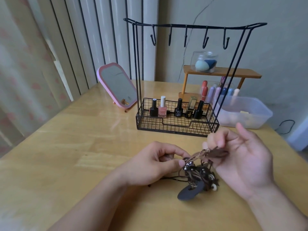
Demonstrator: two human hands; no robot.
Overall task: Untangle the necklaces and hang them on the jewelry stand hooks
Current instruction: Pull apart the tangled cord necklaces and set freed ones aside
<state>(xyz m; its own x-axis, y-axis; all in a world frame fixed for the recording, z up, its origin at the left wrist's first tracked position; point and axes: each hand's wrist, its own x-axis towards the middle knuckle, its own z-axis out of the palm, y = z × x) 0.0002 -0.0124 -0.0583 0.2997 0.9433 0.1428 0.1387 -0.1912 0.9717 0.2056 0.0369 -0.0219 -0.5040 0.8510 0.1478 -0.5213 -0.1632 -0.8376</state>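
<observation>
A tangle of brown cord necklaces (198, 174) with beads and a dark flat pendant (191, 190) lies on the wooden table (83, 147), partly lifted. My left hand (155, 162) pinches a cord at the tangle's left side. My right hand (240, 155) pinches a brown leaf-shaped piece at the upper right of the tangle, palm facing me. Behind them stands the black wire jewelry stand (193, 26); its several hooks are bare.
The stand's basket (176, 125) holds nail polish bottles. A pink mirror (116, 85) leans at the back left. A clear plastic tub (243, 112) and a small wooden shelf (221, 73) with a jar of sponges sit at the back right.
</observation>
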